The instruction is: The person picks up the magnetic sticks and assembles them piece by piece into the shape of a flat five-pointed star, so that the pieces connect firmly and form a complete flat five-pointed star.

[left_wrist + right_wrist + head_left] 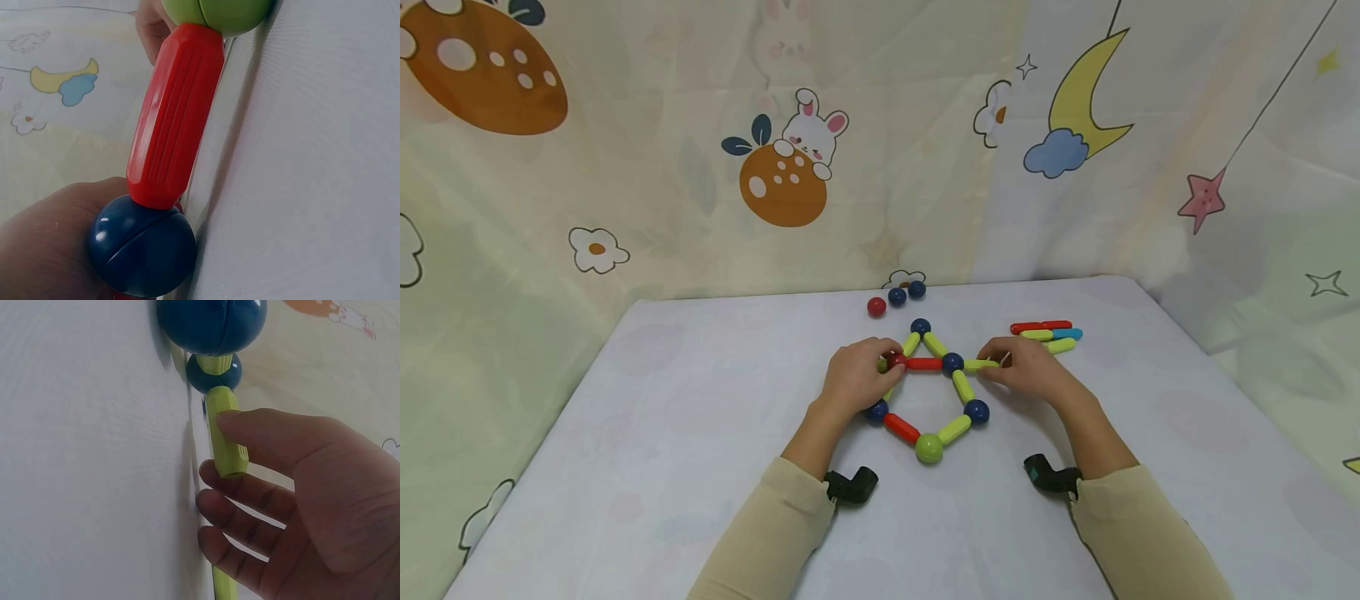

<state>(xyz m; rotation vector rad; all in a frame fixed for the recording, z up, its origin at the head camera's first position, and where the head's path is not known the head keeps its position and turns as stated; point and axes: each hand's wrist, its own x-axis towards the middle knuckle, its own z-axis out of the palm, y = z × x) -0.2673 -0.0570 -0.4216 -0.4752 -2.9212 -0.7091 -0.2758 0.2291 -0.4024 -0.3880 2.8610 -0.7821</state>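
Lime-green, the outer rod [976,365] is pinched by the fingers of the right hand [1024,367], its long axis pointed leftward at the adjoining blue ball [952,362], beyond which a red ball [898,362] is pinched by the left hand [856,375].

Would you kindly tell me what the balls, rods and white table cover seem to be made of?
Balls: probably hard plastic, glossy, with bright highlights and a seam line. Rods: likely moulded plastic, slightly shiny, with crisp grooves. White table cover: apparently fabric, matte with faint creases, though vinyl is possible.
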